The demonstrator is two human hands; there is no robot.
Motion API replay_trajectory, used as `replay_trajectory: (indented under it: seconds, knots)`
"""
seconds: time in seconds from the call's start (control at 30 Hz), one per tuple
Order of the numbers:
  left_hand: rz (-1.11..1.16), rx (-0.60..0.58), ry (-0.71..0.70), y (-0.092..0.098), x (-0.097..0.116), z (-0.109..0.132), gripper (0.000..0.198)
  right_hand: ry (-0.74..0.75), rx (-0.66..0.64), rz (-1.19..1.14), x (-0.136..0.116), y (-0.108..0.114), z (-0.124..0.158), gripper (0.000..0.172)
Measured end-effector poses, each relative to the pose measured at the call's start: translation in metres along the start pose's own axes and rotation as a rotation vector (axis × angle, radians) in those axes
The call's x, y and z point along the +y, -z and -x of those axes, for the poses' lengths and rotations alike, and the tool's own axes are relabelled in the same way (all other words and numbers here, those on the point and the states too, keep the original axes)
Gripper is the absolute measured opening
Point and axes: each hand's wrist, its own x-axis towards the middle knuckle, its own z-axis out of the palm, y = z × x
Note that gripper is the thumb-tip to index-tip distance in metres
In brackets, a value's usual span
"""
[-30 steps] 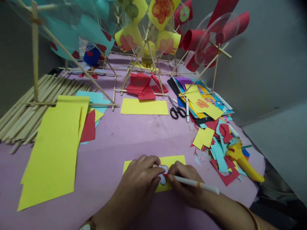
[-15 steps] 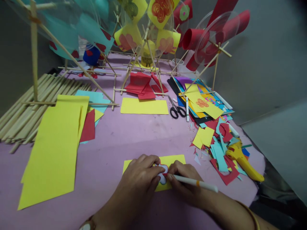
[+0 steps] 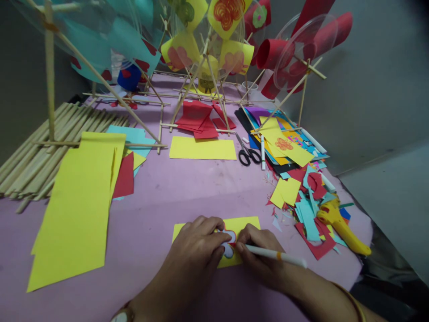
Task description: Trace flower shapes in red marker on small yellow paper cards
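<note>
A yellow paper strip (image 3: 248,222) lies flat in front of me. On it is a small white cutout with rounded lobes (image 3: 228,250), edged in red, its left part hidden under my fingers. My left hand (image 3: 197,243) presses the cutout down with bent fingers. In my right hand (image 3: 259,250), a white felt-tip pen with an orange band (image 3: 279,256) is pinched between thumb and fingers. Its red tip touches the cutout's right edge. Another yellow strip (image 3: 203,148) lies farther back, beside black-handled scissors (image 3: 248,156).
Yellow sheets (image 3: 75,214) and a pile of wooden sticks (image 3: 43,156) lie left. At right are paper scraps (image 3: 306,214), a yellow glue gun (image 3: 342,226) and stacked coloured papers (image 3: 284,147). Stick frames with paper pinwheels (image 3: 204,53) stand behind red paper pieces (image 3: 194,118).
The pen has moved very slightly along the cutout's right edge. My left hand keeps its place on the cutout, and the whole view has shifted a little.
</note>
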Motion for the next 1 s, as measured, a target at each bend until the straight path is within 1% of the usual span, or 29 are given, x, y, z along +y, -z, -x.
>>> replay_trajectory:
  seconds: [0.37, 0.53, 0.77, 1.0]
  knots:
    - [0.005, 0.017, -0.007, -0.0005, -0.0005, 0.0007, 0.023, -0.022, 0.001, 0.033, -0.0055, 0.0049, 0.0003, 0.015]
    - [0.013, 0.018, 0.015, -0.0010, -0.0002, 0.0013, 0.025, -0.032, 0.015, 0.064, -0.0077, 0.0060, -0.0009, 0.016]
    - [-0.009, 0.039, -0.008, -0.0010, -0.0013, 0.0008, 0.025, -0.059, 0.017, 0.073, -0.0103, 0.0097, -0.0021, 0.016]
    - [0.006, 0.019, 0.001, -0.0003, 0.0006, 0.0009, 0.025, -0.054, 0.028, 0.070, -0.0072, 0.0087, -0.0003, 0.016]
